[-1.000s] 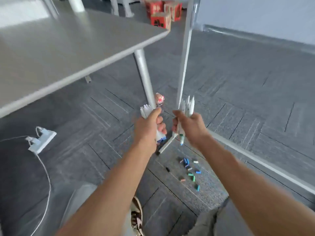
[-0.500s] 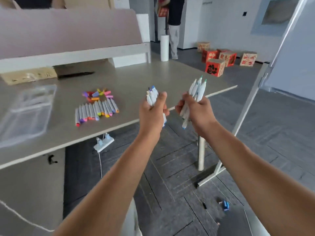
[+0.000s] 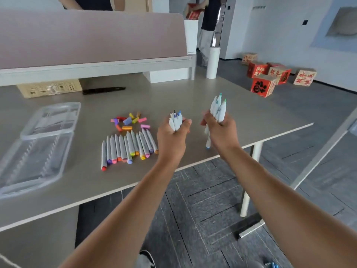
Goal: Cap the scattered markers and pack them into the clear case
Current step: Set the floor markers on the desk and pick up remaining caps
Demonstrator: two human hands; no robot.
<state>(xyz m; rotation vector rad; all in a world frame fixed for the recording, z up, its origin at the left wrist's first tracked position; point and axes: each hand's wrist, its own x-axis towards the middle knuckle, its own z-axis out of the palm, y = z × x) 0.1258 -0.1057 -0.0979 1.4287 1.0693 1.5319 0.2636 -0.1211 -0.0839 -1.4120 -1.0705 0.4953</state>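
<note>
An office: a grey desk [image 3: 193, 97] with a fabric divider panel [image 3: 87, 35] (mauve), grey carpet tiles [image 3: 202, 209], white walls, printed boxes [image 3: 263, 88] on the floor.

The clear case [image 3: 41, 144] runs off the left edge, and its inside is too smeared to read; the marker bundle in the left hand [image 3: 171, 139] is mostly buried in the fist, so no count is possible; the right hand [image 3: 222, 132] likewise hides the barrels of its bundle [image 3: 217, 110]; the person at the back [image 3: 209, 26] is cut off by the top edge; lettering on the red boxes [image 3: 262, 87] is too small to read.
</note>
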